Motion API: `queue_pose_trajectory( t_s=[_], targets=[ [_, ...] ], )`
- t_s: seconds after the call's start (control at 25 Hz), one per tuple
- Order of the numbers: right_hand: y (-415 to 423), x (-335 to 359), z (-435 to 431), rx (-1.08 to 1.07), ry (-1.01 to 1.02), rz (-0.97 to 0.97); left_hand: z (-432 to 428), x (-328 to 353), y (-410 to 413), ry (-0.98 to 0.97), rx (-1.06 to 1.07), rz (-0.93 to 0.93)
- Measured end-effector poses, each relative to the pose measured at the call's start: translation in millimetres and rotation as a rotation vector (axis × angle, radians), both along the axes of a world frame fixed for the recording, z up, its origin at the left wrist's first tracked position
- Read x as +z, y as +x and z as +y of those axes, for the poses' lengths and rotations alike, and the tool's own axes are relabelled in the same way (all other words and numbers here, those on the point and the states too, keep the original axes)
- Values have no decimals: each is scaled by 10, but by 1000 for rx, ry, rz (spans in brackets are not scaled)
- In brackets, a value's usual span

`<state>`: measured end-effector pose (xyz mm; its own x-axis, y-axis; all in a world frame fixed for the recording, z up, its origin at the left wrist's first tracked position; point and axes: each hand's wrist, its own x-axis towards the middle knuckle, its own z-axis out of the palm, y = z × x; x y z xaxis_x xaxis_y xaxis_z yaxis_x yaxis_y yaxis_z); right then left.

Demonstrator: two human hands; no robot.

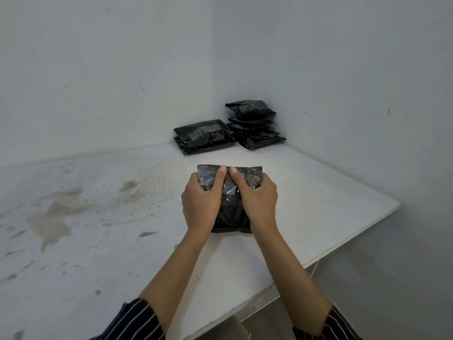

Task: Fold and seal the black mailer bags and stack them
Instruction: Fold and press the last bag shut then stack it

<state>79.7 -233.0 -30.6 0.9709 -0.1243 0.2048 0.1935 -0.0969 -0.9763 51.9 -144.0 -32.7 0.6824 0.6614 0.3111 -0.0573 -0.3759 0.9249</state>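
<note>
Walls (pixel 98 57) of pale grey fill the top of the view and meet in a corner at the back. Below them lies a big white table (pixel 331 192). Its top is dirty, and a brown stain (pixel 56 212) spreads over its left part.

Far back on the table, in the corner, sit two piles of black bags. The low pile (pixel 203 136) is on the left, just beside the back wall. The tall pile (pixel 252 123) is to the right of it, close to both walls, and its bags lie a bit crooked on top of each other. I cannot tell if the two piles touch.

Nearer, in the middle of the table and well apart from the piles, lies one more black bag (pixel 231 212). It is shiny, crinkled and puffy. Both hands hold it. The left hand (pixel 199 202) grips its left side, with the fingers curled round the side and the thumb (pixel 221 171) on top. The right hand (pixel 258 200) grips its right side the same way. The two thumb tips lie just beside each other near the far end of the bag. The near end of the bag rests on the table between the wrists.

Dark sleeves (pixel 137 320) with thin white stripes show at the bottom, ending near the elbows.
</note>
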Motion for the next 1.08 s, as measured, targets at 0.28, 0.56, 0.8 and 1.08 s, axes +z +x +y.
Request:
queue_pose_trajectory(
  t_s=[0.28,0.56,0.8,1.08],
  targets=[
    [8,28,-34,344,-33,15,294,-43,57,-140,-97,7],
    [263,131,-92,583,105,295,596,85,-79,-260,-443,208],
    [578,147,-65,552,167,395,689,178,69,-504,-528,200],
    [1207,380,71,459,177,333,805,320,667,-378,-381,155]
  ],
)
